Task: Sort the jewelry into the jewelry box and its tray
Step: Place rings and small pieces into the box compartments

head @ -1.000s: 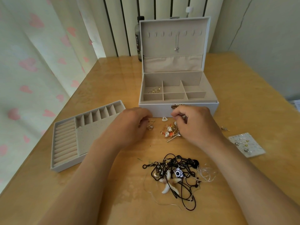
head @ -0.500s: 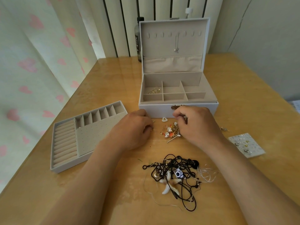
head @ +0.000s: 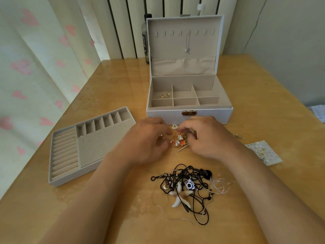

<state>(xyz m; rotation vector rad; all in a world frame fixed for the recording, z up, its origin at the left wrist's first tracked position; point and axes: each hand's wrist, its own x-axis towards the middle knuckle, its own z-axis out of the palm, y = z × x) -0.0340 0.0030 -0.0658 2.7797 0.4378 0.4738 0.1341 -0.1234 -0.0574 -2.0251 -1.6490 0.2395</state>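
The white jewelry box [head: 189, 114] stands open at the table's middle, with gold rings [head: 162, 95] in its back-left compartment and a silver necklace [head: 187, 43] hanging in the lid. Its grey tray [head: 91, 147] lies to the left, with nothing in it. In front of the box sits a small pile of earrings and charms [head: 179, 140]. My left hand [head: 146, 143] curls at the pile's left edge and pinches a small gold ring [head: 160, 136]. My right hand [head: 210, 137] curls over the pile's right side, its fingertips closed on a small gold piece [head: 192, 132].
A tangle of black cord necklaces with white pendants [head: 188, 185] lies nearer me. An earring card [head: 263, 152] and a loose gold earring [head: 239, 136] lie at the right. A dark bottle [head: 146, 37] stands behind the box. A curtain hangs along the left table edge.
My left hand slid right onto the loose ring beside the pile, and its fingers closed on it. My right hand stayed over the pile, its fingers shifting slightly.
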